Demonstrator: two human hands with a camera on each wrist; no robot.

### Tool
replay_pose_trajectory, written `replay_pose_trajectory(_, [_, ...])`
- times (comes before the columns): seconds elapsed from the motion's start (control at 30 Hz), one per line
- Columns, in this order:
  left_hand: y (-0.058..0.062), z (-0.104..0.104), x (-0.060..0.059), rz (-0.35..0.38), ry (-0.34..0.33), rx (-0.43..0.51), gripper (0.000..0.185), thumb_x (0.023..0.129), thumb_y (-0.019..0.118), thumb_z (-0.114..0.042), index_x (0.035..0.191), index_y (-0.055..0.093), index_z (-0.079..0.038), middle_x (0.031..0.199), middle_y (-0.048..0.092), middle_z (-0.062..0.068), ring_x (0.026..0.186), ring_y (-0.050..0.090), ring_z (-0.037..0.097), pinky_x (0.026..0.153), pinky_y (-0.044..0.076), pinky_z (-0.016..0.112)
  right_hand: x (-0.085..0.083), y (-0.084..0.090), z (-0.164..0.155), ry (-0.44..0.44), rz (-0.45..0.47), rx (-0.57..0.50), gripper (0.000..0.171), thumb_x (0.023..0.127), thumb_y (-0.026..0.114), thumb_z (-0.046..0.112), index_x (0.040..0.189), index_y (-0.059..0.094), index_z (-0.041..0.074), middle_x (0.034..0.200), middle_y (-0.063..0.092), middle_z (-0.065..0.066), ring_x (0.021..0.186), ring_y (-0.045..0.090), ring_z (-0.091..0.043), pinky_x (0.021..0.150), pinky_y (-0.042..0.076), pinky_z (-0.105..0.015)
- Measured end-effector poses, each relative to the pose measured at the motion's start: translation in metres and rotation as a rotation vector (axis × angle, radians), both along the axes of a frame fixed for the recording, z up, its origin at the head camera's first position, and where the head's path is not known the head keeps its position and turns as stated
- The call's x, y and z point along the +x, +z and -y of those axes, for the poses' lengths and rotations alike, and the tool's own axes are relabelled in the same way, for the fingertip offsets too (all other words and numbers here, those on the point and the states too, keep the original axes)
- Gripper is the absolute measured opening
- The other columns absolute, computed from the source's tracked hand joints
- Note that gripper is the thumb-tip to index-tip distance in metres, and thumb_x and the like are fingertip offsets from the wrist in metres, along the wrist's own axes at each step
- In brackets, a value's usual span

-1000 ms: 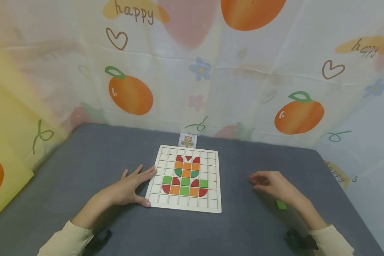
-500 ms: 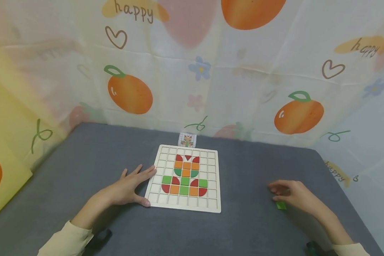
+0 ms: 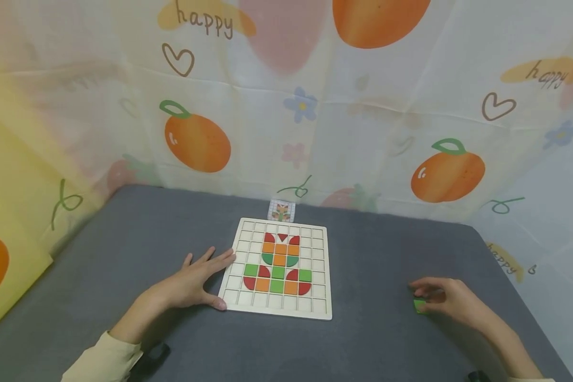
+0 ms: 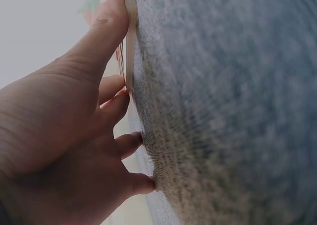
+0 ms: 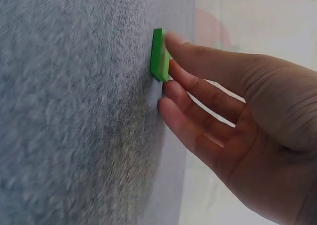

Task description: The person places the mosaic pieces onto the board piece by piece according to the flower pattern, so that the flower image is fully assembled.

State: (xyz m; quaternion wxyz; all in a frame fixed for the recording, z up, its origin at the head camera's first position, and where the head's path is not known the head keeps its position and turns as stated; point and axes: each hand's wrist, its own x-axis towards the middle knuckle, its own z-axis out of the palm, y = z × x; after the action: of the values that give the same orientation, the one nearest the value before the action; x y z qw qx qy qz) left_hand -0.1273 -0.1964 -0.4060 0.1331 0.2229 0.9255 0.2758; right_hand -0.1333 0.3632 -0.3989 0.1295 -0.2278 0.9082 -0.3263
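A light wooden grid board (image 3: pixel 318 306) lies on the table, bearing red, orange and green flat tiles (image 3: pixel 277 272) set in a flower-like pattern. At its left edge rests my left hand (image 3: pixel 186 286), fingers spread, with the thumb and a fingertip touching the rim. In the left wrist view the thumb (image 4: pixel 101 31) lies along the board's side. Off to the right, my right hand (image 3: pixel 451 301) pinches a green square tile (image 3: pixel 417 306) at the table surface. The right wrist view shows the thumb on the green tile (image 5: pixel 157 56), with the fingers curled behind it.
A small pattern card (image 3: pixel 281 210) lies just beyond the board's far edge. The grey cloth-covered table (image 3: pixel 363 254) reaches back to a fruit-print curtain (image 3: pixel 353 132). Yellow cloth (image 3: pixel 16 223) hangs at the left.
My right hand has moved right and toward me, to the green tile, and now grips it. The left hand stays at the board's edge.
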Motion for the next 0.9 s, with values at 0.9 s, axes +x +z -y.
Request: replay_pose_trajectory(0.9, [0.0, -0.001, -0.003, 0.018, -0.002, 0.005, 0.109, 0.067, 0.083, -0.049, 0.154, 0.031, -0.007, 0.16, 0.024, 0.016, 0.145, 0.006, 0.051, 0.102, -0.003, 0.076, 0.003, 0.004, 0.02, 0.059, -0.121, -0.056, 0.032, 0.079, 0.08, 0.009, 0.108, 0.07, -0.001, 0.082, 0.064, 0.007, 0.073, 0.06, -0.003, 0.062, 0.054, -0.024])
